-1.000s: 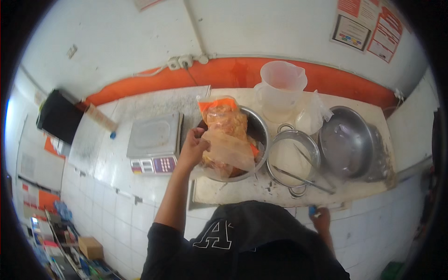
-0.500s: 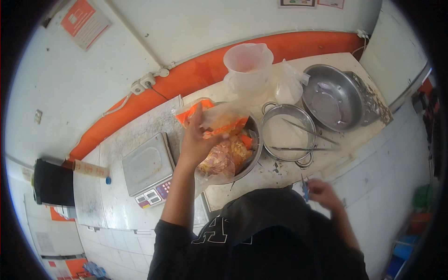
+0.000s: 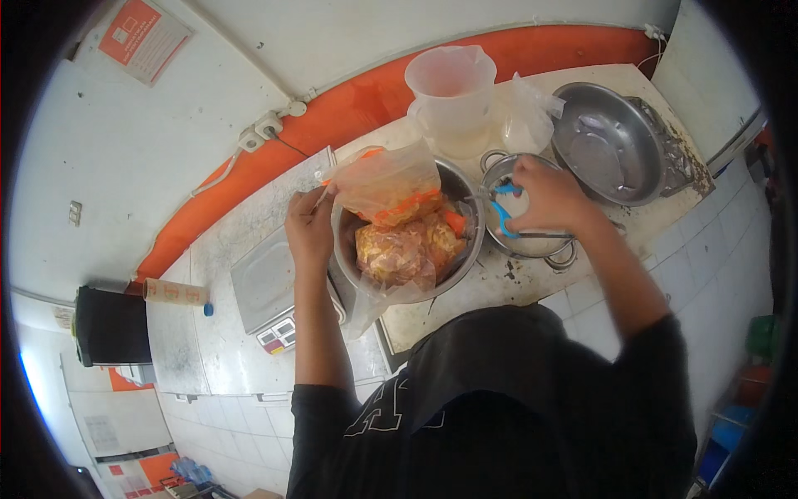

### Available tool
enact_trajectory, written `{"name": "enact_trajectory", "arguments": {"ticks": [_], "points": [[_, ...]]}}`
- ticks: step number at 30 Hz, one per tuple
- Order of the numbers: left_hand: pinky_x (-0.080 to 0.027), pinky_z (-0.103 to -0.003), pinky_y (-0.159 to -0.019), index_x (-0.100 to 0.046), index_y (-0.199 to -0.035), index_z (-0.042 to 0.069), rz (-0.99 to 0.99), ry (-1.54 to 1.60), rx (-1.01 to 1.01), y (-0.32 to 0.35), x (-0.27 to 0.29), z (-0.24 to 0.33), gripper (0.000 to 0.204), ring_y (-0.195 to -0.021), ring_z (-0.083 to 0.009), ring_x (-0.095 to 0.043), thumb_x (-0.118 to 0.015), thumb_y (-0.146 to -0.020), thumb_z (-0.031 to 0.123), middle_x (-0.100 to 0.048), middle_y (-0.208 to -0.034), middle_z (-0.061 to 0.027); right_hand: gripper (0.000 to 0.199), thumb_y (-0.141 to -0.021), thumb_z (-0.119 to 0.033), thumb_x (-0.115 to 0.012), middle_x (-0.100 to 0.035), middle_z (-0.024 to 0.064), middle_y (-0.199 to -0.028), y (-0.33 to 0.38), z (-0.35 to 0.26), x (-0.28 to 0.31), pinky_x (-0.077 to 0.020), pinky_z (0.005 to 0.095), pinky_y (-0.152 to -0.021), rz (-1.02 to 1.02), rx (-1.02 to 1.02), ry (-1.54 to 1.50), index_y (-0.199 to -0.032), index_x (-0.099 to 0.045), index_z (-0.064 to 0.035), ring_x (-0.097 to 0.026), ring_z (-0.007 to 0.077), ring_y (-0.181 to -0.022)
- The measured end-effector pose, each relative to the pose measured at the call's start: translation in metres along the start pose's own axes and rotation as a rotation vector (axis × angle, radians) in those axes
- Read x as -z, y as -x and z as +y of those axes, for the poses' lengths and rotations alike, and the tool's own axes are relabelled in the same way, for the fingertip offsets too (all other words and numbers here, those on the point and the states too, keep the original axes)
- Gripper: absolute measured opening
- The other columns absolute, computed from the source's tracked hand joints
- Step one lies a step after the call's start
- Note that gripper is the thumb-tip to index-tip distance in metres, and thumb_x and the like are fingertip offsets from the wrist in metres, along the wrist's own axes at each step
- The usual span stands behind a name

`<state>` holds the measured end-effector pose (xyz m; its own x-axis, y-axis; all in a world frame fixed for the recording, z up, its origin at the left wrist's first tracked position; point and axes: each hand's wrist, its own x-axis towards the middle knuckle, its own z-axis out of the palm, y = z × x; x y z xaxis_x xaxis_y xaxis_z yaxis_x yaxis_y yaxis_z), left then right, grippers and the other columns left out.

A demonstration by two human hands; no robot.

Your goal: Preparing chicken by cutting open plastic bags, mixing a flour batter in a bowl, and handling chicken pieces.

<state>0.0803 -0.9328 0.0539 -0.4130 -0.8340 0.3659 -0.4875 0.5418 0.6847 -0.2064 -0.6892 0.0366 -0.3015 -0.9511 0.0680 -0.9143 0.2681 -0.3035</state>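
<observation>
My left hand [image 3: 309,223] pinches the edge of a clear plastic bag [image 3: 389,181] with orange and yellowish contents. The bag is held up over a metal bowl [image 3: 476,249], which holds more filled plastic bags [image 3: 397,252]. Blue-handled scissors [image 3: 502,213] are in my right hand [image 3: 550,198], their blades pointing left toward the bag. That hand is above a two-handled metal pot [image 3: 532,249] with pale contents, covering part of it. Whether the blades touch the bag I cannot tell.
A digital scale [image 3: 264,270] stands left of the bowl, partly behind my left forearm. Behind are a translucent pitcher [image 3: 451,96] and a knotted plastic bag [image 3: 528,116]. A wide metal basin [image 3: 603,141] sits at the right. A cup-like roll [image 3: 174,292] lies far left.
My right hand has brought the scissors up from the table's front edge to over the pot. The left hand has shifted left and lower, now pinching the bag's edge, with the bag raised and spread.
</observation>
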Motion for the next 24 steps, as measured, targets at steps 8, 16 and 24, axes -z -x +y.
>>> {"name": "enact_trajectory", "arguments": {"ticks": [8,16,24], "points": [[-0.040,-0.042,-0.093,-0.065,-0.120,0.009,-0.091,-0.476,-0.361,0.011,0.015,0.049,0.042,-0.107,-0.0279,-0.054,-0.071,-0.083,0.026,-0.053,-0.115,-0.0148,0.050,-0.053,-0.049,-0.078,-0.061,0.0077,-0.091,-0.082,-0.015,0.016,-0.0507,0.0400,-0.071,-0.169,0.132,0.204,-0.077,-0.066,-0.0061,-0.062,0.0271,-0.089],[-0.040,-0.041,-0.085,-0.068,-0.107,0.015,-0.297,-0.616,-0.677,0.000,-0.066,0.108,0.037,-0.095,-0.0215,-0.060,-0.075,-0.073,0.028,-0.067,-0.095,-0.0022,0.048,-0.056,-0.045,-0.080,-0.067,0.0103,-0.087,-0.082,-0.007,0.029,-0.0523,0.0409,-0.071,-0.174,0.319,0.228,-0.084,-0.072,-0.0066,-0.067,0.0282,-0.084],[-0.039,-0.034,-0.070,-0.069,-0.079,0.017,-0.288,-0.472,-0.882,-0.011,-0.074,0.107,0.010,-0.072,-0.0148,-0.057,-0.067,-0.072,0.010,-0.063,-0.070,0.0052,0.037,-0.058,-0.040,-0.076,-0.063,0.0082,-0.086,-0.089,0.009,0.030,-0.0510,0.0399,-0.068,-0.146,0.417,0.245,-0.075,-0.069,-0.0085,-0.063,0.0265,-0.085]]}}
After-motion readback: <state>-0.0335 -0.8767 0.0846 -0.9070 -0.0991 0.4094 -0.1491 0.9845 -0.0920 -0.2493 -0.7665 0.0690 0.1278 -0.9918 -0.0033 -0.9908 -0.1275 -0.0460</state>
